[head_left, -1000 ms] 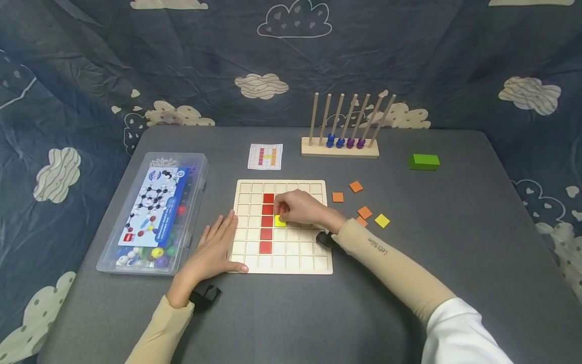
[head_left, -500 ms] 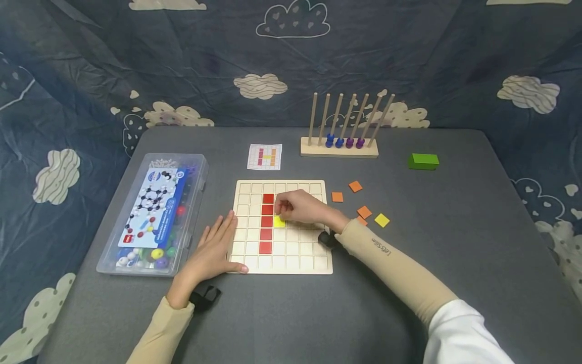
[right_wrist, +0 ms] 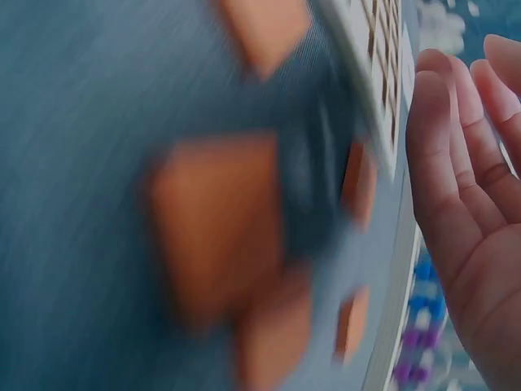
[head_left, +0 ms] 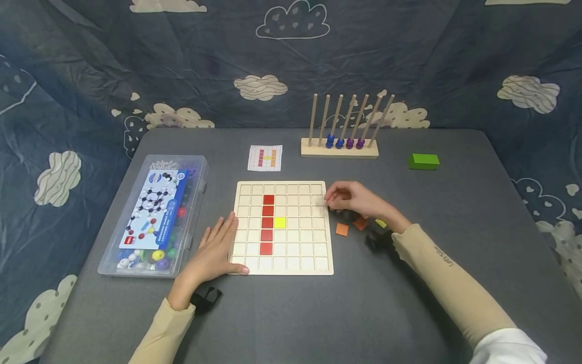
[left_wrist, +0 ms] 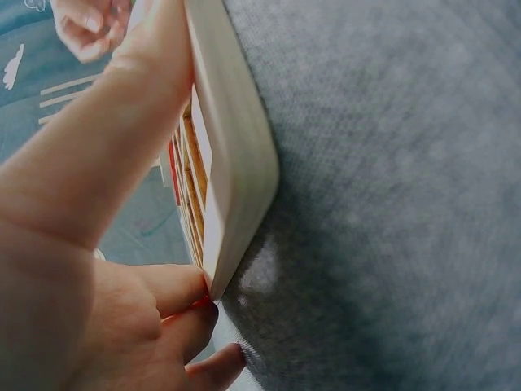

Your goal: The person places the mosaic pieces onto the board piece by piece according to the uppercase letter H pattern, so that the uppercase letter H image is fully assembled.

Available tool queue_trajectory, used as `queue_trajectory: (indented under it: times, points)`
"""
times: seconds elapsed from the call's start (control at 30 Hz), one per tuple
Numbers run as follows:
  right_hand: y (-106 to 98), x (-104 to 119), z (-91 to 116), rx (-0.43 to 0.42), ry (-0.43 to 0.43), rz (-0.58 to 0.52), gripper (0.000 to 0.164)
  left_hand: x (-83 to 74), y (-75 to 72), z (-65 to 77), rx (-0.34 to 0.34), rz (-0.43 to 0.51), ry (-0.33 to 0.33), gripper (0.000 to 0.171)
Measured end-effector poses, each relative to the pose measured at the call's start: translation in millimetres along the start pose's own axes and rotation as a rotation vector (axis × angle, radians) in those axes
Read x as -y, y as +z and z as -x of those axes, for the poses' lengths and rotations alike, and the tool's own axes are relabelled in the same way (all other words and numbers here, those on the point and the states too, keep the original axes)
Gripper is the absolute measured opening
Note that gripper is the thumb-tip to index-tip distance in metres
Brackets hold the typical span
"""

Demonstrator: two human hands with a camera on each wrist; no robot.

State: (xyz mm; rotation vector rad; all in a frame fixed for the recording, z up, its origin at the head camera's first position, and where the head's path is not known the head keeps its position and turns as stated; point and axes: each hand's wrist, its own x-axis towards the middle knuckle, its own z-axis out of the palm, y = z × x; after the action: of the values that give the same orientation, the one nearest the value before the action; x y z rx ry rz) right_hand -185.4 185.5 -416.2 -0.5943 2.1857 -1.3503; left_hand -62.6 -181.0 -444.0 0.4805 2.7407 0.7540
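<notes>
The wooden grid board (head_left: 300, 263) lies flat, with a column of red square tiles (head_left: 267, 223) and a yellow tile (head_left: 280, 223) beside the middle one. Along the board's left side rests the left hand (head_left: 211, 247), fingers extended and thumb at the front edge. In the left wrist view its fingertips touch the board's corner (left_wrist: 232, 236). Just past the right edge hovers the right hand (head_left: 356, 198), fingers loosely bent and nothing visible in them. Orange tiles (head_left: 342, 229) lie below and around it, some hidden. A loose yellow tile (head_left: 381, 223) shows partly behind the wrist.
A small pattern card (head_left: 264, 158) lies beyond the board. Further right stand a wooden peg rack (head_left: 339, 148) with blue and purple beads and a green block (head_left: 424, 162). A clear plastic molecular model case (head_left: 152, 215) is at left.
The right hand has left the yellow tile on the board and moved right, over the loose tiles. An orange tile now lies nearer the front. The left hand stays put.
</notes>
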Motion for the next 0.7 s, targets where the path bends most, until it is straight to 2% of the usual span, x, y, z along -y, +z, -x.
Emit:
queue_trajectory:
  times: [0.2,0.43,0.53,0.7]
  points:
    - [-35.0,-24.1,42.3,-0.087,0.099,-0.056,0.025,-0.3,0.1,0.7,0.002,0.002,0.004,0.122]
    - [-61.9,-45.8,86.8,-0.197,0.147,-0.041,0.029,-1.6,-1.3,0.9,-0.001,0.004,0.003,0.122]
    - [-66.7,-50.7,97.5,-0.222,0.161,-0.038,0.031,-2.2,-2.4,0.7,-0.005,0.0,0.004,0.122]
    - [-64.6,-53.9,100.8,-0.204,0.149,-0.035,0.031,-2.7,-2.9,0.5,0.003,-0.003,0.0,0.122]
